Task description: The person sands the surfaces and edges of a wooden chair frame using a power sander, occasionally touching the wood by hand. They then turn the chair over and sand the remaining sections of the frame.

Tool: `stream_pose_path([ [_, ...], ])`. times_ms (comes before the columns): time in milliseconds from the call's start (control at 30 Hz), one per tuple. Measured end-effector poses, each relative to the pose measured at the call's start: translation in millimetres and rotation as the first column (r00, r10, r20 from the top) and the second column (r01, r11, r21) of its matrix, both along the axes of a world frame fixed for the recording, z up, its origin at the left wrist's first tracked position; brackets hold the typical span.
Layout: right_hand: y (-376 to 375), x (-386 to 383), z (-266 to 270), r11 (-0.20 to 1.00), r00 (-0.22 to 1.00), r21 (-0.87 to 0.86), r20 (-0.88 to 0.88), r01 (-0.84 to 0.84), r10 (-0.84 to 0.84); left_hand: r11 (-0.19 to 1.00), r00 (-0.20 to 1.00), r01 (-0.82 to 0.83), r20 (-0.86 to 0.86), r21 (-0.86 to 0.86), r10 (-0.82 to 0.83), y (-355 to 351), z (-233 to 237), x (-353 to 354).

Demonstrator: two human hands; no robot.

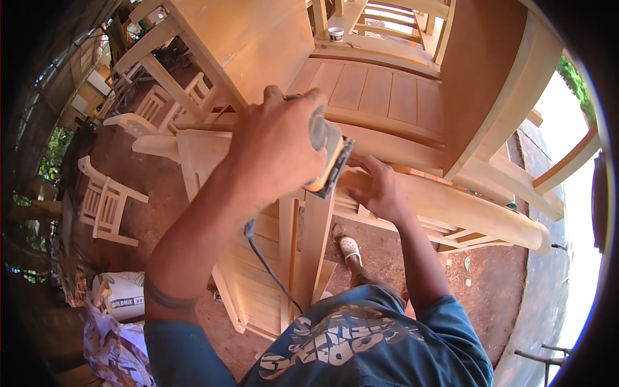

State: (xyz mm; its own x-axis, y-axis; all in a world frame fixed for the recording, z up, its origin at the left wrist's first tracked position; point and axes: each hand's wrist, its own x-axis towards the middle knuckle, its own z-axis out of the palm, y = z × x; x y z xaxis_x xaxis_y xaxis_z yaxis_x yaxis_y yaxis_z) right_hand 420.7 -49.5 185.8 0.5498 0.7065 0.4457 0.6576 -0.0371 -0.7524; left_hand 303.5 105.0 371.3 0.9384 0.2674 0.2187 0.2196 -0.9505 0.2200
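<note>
My left hand is wrapped around a yellow and black electric sander, raised over the wooden furniture. The sander is tilted on its side, its dark flat pad facing right. A dark power cord runs below it toward my shirt. My right hand lies on the near end of a long, smooth wooden rail, fingers bent and apart. Just left of that hand, a wooden post stands beneath the sander. Slatted wooden panels spread below my left forearm.
Behind the rail is a wooden bench with a planked seat and broad side panels. A small white tub stands on a far piece. Small slatted chairs are on the reddish dirt floor at left, near filled sacks. A clog-shod foot shows below.
</note>
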Motion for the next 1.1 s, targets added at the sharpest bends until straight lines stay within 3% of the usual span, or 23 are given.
stream_pose_path([
  [167, 2.5, 0.1, 4.2, 0.999, 0.998, 0.036, -0.05, -0.029, 0.031, 0.997, 0.999, -0.028, -0.029, -0.073, 0.026, 35.1, 4.1, 18.8],
  [300, 1.3, 1.4, 2.4, 1.0, 1.0, 0.01, -0.024, 0.007, -0.007, 1.0, 0.999, -0.011, -0.039, -0.003, 0.011, 12.1, 2.7, 24.3],
  [433, 1.5, 5.6, -6.1, 0.998, 0.999, 0.05, -0.039, 0.026, -0.024, 0.997, 0.995, 0.038, -0.085, -0.062, -0.043, 16.1, 7.6, 30.9],
  [633, 3.2, 8.1, -3.2, 0.998, 0.977, 0.051, -0.208, -0.027, 0.037, 0.984, 0.97, -0.118, -0.229, -0.131, 0.085, 68.7, 17.1, 28.3],
  [733, 10.5, 10.6, -10.6, 0.991, 0.972, 0.132, -0.232, 0.001, 0.03, 0.985, 0.973, -0.052, -0.23, -0.167, 0.013, 65.8, 16.4, 30.3],
  [833, 5.3, 10.3, -14.4, 0.974, 0.921, 0.223, -0.385, 0.029, 0.061, 0.99, 0.959, -0.024, -0.283, -0.139, -0.017, 35.7, 20.8, 30.1],
  [933, 3.5, 12.4, -20.3, 0.956, 0.907, 0.291, -0.414, 0.043, 0.085, 0.996, 0.999, 0.039, 0.021, 0.078, -0.04, -10.8, -2.3, -0.6],
  [1033, -2.2, 8.7, -9.9, 0.98, 0.892, 0.195, -0.449, 0.043, 0.05, 0.999, 0.997, -0.018, 0.08, -0.031, 0.021, -11.5, -17.5, -24.1],
  [1100, -2.9, 8.3, -9.9, 0.984, 0.903, 0.17, -0.427, 0.044, 0.034, 0.998, 0.968, -0.058, 0.242, -0.009, 0.058, 9.1, -39.3, -36.0],
])
